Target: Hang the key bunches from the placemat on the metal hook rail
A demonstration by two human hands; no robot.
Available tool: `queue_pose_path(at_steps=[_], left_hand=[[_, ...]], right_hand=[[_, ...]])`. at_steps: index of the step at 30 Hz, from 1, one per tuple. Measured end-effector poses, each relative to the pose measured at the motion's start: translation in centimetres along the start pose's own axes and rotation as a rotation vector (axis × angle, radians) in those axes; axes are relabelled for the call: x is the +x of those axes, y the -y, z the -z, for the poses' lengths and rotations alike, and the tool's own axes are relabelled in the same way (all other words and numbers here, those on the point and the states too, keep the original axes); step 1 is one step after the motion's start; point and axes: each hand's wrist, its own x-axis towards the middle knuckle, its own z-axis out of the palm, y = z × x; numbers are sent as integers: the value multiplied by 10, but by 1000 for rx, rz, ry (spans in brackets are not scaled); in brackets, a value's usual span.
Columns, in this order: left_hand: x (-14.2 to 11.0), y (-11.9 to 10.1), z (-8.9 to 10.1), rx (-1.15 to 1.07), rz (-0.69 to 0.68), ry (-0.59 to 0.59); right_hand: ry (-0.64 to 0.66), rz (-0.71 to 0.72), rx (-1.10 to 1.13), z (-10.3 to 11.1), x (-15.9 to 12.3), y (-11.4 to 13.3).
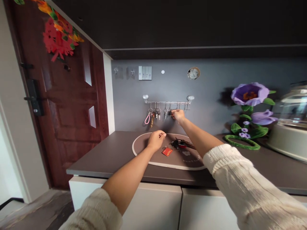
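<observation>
My right hand is raised to the hook rail on the wall. Its fingers are pinched on a small dark bunch of keys at one of the hooks; the fingers partly cover it. Left of it, other key rings hang in a row, among them silver keys and a pink strap. My left hand hovers over the oval mat, fingers closed; whether anything is in them is hidden. On the mat, a red tag lies beside a dark heap of keys.
A purple artificial flower stands at the right on the counter, beside a cream appliance with a clear top. A dark cabinet overhangs the counter. At the left is a red-brown door.
</observation>
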Motion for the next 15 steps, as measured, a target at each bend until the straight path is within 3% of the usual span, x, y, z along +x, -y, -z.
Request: queue_pose_path(at_steps=[10,15], left_hand=[[2,3,0,12,8,-5],[1,3,0,8,9,-15]], right_hand=[[-6,23,-47,2,-1,-8],[9,116,-99,6,-3,-17]])
